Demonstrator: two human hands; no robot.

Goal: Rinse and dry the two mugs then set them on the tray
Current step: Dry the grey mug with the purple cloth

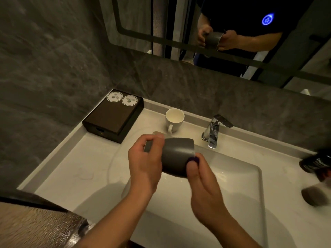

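I hold a dark grey mug on its side over the white sink basin, its mouth turned right. My left hand grips the mug by its handle end. My right hand is at the rim, fingers going inside; a small purple thing shows at the fingertips. A white mug stands upright on the counter behind the basin, handle facing me. The dark brown tray box sits at the back left corner with two round white coasters on it.
A chrome tap stands behind the basin; no water runs. A dark bottle and a blurred dark object lie at the right counter edge. A towel hangs at the lower left. The mirror above reflects my hands.
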